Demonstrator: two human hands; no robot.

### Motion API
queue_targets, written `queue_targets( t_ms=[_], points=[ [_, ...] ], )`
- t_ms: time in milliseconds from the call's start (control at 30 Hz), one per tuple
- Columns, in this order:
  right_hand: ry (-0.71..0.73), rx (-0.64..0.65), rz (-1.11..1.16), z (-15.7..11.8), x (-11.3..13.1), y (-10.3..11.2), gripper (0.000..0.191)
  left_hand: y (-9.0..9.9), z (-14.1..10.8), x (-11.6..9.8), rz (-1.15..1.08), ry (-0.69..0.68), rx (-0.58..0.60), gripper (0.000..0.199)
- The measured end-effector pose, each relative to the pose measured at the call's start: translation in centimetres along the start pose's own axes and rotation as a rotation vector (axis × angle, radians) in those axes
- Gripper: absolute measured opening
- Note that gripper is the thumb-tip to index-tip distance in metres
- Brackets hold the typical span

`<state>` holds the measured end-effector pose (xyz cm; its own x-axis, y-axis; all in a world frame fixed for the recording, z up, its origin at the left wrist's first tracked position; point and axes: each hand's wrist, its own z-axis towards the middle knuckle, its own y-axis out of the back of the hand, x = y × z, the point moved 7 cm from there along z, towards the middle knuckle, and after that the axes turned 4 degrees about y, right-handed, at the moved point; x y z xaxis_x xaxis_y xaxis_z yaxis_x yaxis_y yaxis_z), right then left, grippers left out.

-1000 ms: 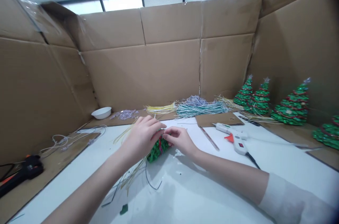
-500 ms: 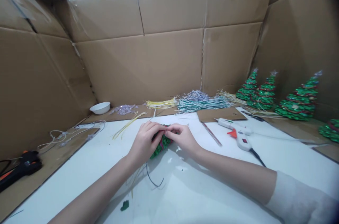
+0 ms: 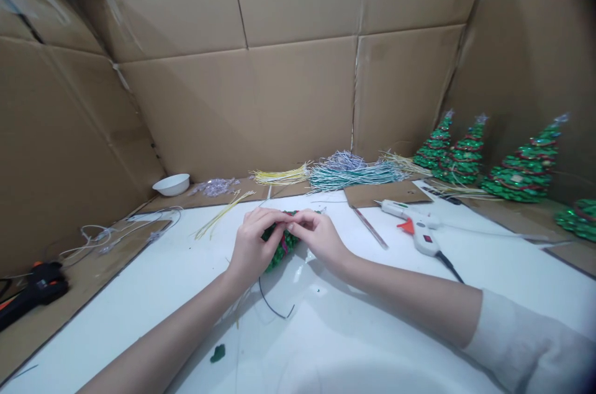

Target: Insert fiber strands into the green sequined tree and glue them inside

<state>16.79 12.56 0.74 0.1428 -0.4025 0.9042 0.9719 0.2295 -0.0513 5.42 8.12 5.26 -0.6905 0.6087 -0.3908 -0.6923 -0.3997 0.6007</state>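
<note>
A small green Christmas tree point(image 3: 282, 252) with a magenta strand lies tilted under my hands, partly hidden by them. My left hand point(image 3: 259, 237) is closed, its fingers and thumb pinched at the tree's upper side. Beside it, my right hand point(image 3: 320, 237) is closed too, thumb and forefinger meeting the left fingertips. Whatever sits between the fingertips is too small to make out. From below the tree a thin dark wire point(image 3: 272, 307) curves out over the white table. A dark green scrap point(image 3: 217, 353) lies nearer to me.
At right are a white glue gun point(image 3: 423, 236), a slim stick point(image 3: 370, 228) and finished trees point(image 3: 524, 167). Wire bundles point(image 3: 356, 177), clear beads point(image 3: 216, 187) and a white bowl point(image 3: 171, 185) line the back. A black glue gun point(image 3: 41, 288) rests at left. Cardboard walls point(image 3: 298, 102) enclose the table.
The view has tipped slightly downward. Both hands stay pinched together at the tree, with more of its green top now showing between them. The wire's end has shifted a little to the right.
</note>
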Motion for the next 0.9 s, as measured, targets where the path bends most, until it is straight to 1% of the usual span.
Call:
queue_targets(
  t_ms=[200, 300, 467, 567, 633, 667, 700, 767, 833, 867, 900],
  points=[
    [-0.023, 0.006, 0.035, 0.0, 0.1, -0.2, 0.013, 0.0, -0.1, 0.0, 0.013, -0.007, -0.013, 0.014],
    [-0.052, 0.008, 0.051, -0.2, -0.1, -0.3, 0.014, 0.0, -0.1, 0.0, 0.024, -0.023, 0.007, 0.014],
    [-0.053, 0.013, 0.042, -0.5, -0.4, -0.3, 0.016, -0.2, 0.0, -0.1, 0.022, -0.044, 0.036, 0.016],
    [-0.009, 0.018, -0.032, -0.4, -0.4, -0.2, 0.016, -0.2, 0.2, -0.2, 0.019, -0.038, 0.06, 0.016],
    [0.037, 0.022, -0.086, -0.3, 0.0, -0.2, 0.015, 0.3, 0.5, -0.5, 0.001, -0.041, 0.057, 0.015],
    [0.052, 0.025, -0.101, -0.2, 0.1, -0.2, 0.015, 0.8, 0.6, -0.5, -0.008, -0.027, 0.028, 0.015],
    [0.061, 0.026, -0.106, -0.2, 0.3, -0.1, 0.014, 1.6, 0.6, -0.3, -0.016, 0.005, -0.026, 0.016],
    [0.065, 0.028, -0.104, -0.3, 0.4, -0.1, 0.013, 3.6, 0.5, 0.7, -0.03, 0.133, -0.189, 0.017],
    [0.063, 0.033, -0.112, -0.3, 0.5, -0.1, 0.012, 5.1, -0.3, 2.3, -0.055, 0.285, -0.333, 0.014],
    [0.06, 0.034, -0.118, -0.4, 0.4, -0.1, 0.011, 5.5, -0.8, 3.0, -0.07, 0.344, -0.37, 0.013],
    [0.06, 0.03, -0.124, -0.4, 0.4, 0.0, 0.01, 5.5, -1.3, 3.7, -0.083, 0.389, -0.372, 0.012]
  ],
)
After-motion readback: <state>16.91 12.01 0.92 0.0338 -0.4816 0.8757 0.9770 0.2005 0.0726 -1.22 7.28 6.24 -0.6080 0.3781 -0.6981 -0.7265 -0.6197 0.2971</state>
